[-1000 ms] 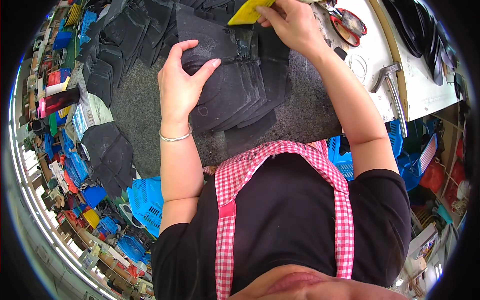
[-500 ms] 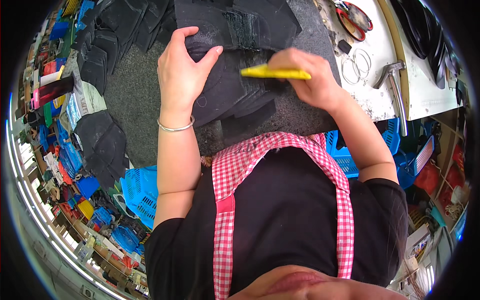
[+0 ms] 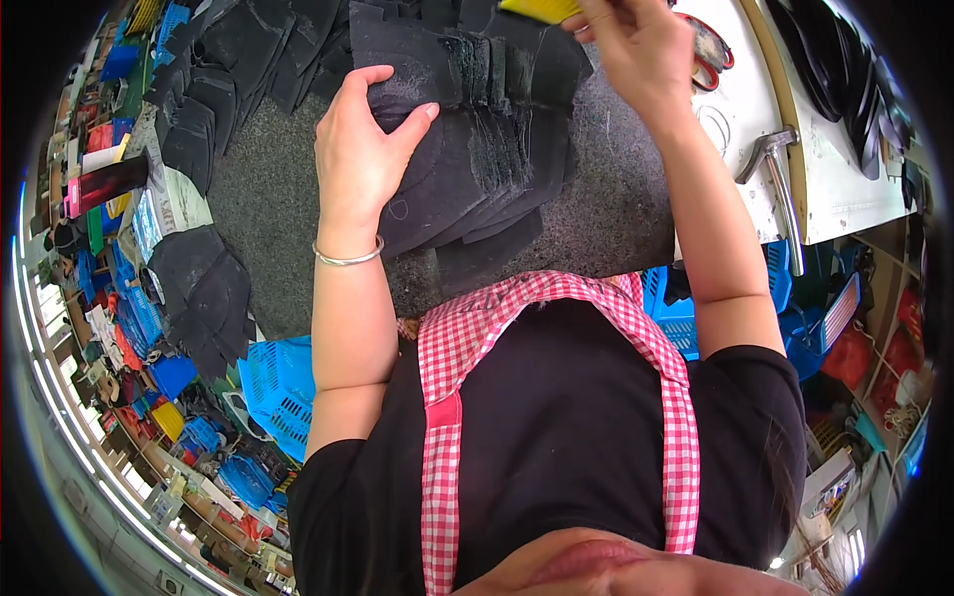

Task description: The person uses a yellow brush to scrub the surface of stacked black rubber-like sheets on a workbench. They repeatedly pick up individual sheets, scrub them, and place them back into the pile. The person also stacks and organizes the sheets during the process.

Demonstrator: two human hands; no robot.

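Observation:
Under my left hand (image 3: 360, 149) lies a fanned stack of black sheet pieces (image 3: 447, 184) on a dark speckled work board (image 3: 268, 189). That hand rests on the stack's left side, thumb and forefinger spread apart. The pieces overlap in steps, and a shiny, streaky band runs across their exposed edges. At the top edge of the view, beyond the stack, my right hand (image 3: 641, 60) is closed on a flat yellow tool (image 3: 540, 9). Only part of the tool shows, and its working end is cut off, so its exact kind is unclear.
More black pieces (image 3: 248, 50) are heaped at the far left. To the right lie red-handled scissors (image 3: 708, 72), a white ring (image 3: 714, 127) and a hammer (image 3: 780, 184). Blue plastic baskets (image 3: 281, 387) stand below the board, and black curved strips (image 3: 840, 79) hang over at the far right.
My right hand has moved away from me, up to the top edge, with the yellow tool. The streaked band on the near pieces is now uncovered. My left hand stays nearly in place.

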